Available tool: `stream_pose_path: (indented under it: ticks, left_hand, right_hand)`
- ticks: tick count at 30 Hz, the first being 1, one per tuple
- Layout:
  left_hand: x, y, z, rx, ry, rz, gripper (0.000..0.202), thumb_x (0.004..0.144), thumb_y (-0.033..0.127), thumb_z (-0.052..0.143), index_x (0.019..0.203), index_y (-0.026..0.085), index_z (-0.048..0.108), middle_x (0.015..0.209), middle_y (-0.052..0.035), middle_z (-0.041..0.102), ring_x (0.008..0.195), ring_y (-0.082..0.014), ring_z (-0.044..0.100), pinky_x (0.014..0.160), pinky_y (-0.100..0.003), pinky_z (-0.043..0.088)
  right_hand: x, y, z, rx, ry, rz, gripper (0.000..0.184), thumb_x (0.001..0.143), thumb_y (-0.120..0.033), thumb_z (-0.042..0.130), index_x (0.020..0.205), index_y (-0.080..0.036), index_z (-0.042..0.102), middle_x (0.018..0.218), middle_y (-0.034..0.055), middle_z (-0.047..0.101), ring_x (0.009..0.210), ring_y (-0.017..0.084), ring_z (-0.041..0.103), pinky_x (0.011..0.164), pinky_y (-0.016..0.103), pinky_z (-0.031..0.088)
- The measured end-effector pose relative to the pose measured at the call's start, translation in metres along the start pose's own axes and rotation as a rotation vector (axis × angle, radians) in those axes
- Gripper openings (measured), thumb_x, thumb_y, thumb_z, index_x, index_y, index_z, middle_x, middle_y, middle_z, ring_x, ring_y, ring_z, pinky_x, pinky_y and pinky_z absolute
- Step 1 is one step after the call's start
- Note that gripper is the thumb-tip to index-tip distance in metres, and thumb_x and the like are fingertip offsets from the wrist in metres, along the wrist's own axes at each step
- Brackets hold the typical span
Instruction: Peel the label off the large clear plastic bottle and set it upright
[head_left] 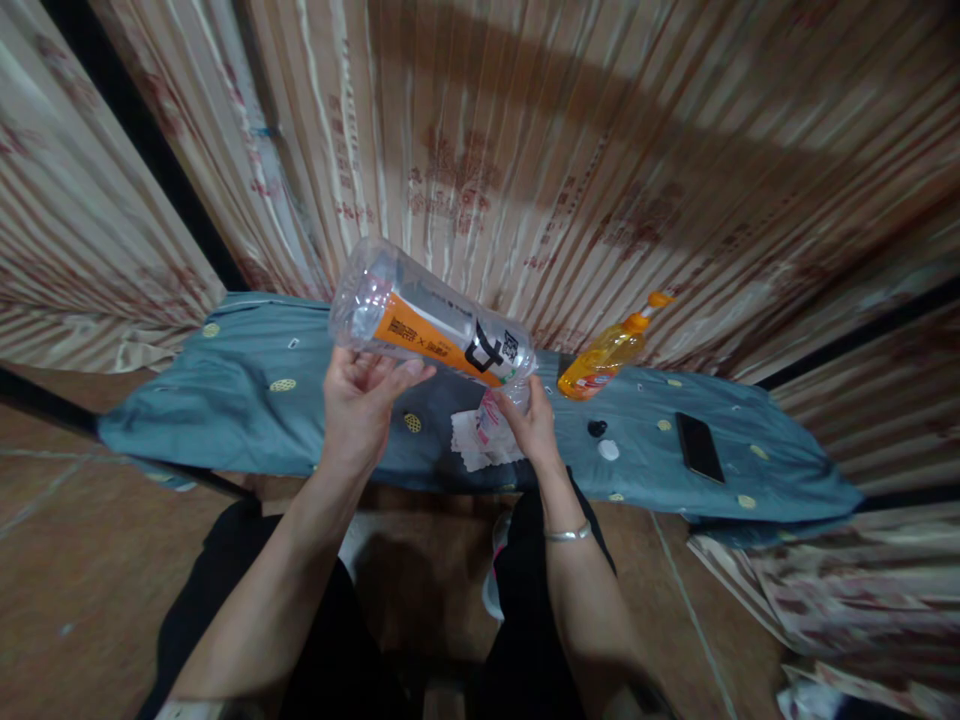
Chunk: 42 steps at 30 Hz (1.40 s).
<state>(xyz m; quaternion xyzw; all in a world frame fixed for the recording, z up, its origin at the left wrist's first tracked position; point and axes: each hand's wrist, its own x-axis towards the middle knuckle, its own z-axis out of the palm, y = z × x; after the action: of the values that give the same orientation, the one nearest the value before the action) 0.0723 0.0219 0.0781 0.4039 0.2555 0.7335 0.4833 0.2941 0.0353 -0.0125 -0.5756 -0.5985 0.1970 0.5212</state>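
I hold a large clear plastic bottle (431, 325) with an orange and black label tilted on its side above a low table covered in blue-grey cloth (247, 400). My left hand (364, 400) cups the bottle's wide bottom end from below, fingers curled on it. My right hand (529, 420) grips the neck end, and a small pink-and-white wrapper or cloth (487, 415) is pinched under its fingers. A white patterned cloth (480, 445) lies on the table just below the bottle.
An orange dish-soap bottle (607, 355) stands at the table's back edge. A black cap (597, 428), a white cap (608, 450) and a black phone (699, 447) lie to the right. Striped curtains (525, 130) hang behind. My knees are below the table's front edge.
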Motion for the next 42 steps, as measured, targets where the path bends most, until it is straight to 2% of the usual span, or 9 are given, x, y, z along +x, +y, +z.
stream_pose_path:
  ticks: [4,9,14,20,34,38,42]
  left_hand:
    - [0.0,0.0,-0.001,0.021,-0.005,-0.006,0.049,0.059,0.023,0.094,0.096,0.025,0.061,0.089,0.0029,0.071,0.091,-0.0193,0.074,0.073,-0.031,0.068]
    - [0.0,0.001,0.0,0.024,-0.011,-0.003,0.04,0.062,0.021,0.092,0.088,0.025,0.062,0.085,0.0032,0.07,0.087,-0.018,0.073,0.072,-0.03,0.067]
    - [-0.001,0.002,0.002,-0.005,0.002,-0.023,0.039,0.061,0.019,0.092,0.088,0.026,0.063,0.089,0.0039,0.07,0.086,-0.0166,0.073,0.072,-0.029,0.067]
    - [-0.002,0.003,0.004,0.006,-0.026,-0.045,0.043,0.065,0.024,0.091,0.095,0.029,0.062,0.101,0.0032,0.072,0.094,-0.0195,0.073,0.075,-0.035,0.069]
    - [-0.002,0.002,0.007,0.035,-0.05,-0.067,0.049,0.07,0.029,0.089,0.109,0.034,0.059,0.102,0.004,0.074,0.103,-0.0235,0.073,0.079,-0.042,0.068]
    - [-0.001,0.001,0.008,0.031,-0.043,-0.071,0.05,0.068,0.029,0.09,0.106,0.035,0.058,0.102,0.0045,0.073,0.105,-0.0249,0.072,0.081,-0.044,0.068]
    - [-0.001,0.002,0.01,0.039,-0.032,-0.072,0.05,0.063,0.026,0.091,0.099,0.033,0.058,0.102,0.0043,0.073,0.098,-0.0245,0.073,0.077,-0.044,0.068]
  right_hand:
    - [0.0,0.002,0.001,-0.01,0.01,-0.015,0.051,0.082,-0.054,0.071,0.12,-0.021,0.06,0.108,0.0079,0.073,0.096,0.027,0.067,0.085,0.04,0.052]
    - [0.0,0.002,0.001,0.011,0.001,-0.02,0.05,0.083,-0.051,0.069,0.121,-0.022,0.058,0.104,0.0066,0.074,0.093,0.026,0.068,0.081,0.037,0.053]
    - [0.0,0.0,0.001,0.01,0.002,-0.015,0.05,0.083,-0.052,0.069,0.121,-0.02,0.058,0.107,0.0081,0.073,0.095,0.026,0.068,0.082,0.038,0.052]
    - [0.0,-0.001,0.0,-0.008,-0.007,-0.006,0.052,0.083,-0.053,0.069,0.122,-0.019,0.058,0.109,0.0094,0.073,0.095,0.027,0.068,0.083,0.038,0.052]
    - [0.001,-0.004,-0.001,-0.011,-0.01,0.009,0.053,0.083,-0.053,0.069,0.122,-0.02,0.059,0.107,0.0088,0.073,0.095,0.026,0.067,0.084,0.039,0.052]
    - [0.001,-0.004,-0.002,-0.021,-0.015,0.015,0.053,0.083,-0.054,0.069,0.122,-0.02,0.058,0.107,0.0088,0.073,0.094,0.027,0.067,0.083,0.039,0.052]
    - [0.001,-0.003,-0.002,-0.015,-0.008,0.006,0.052,0.082,-0.054,0.069,0.121,-0.021,0.059,0.105,0.0083,0.073,0.093,0.026,0.067,0.082,0.039,0.052]
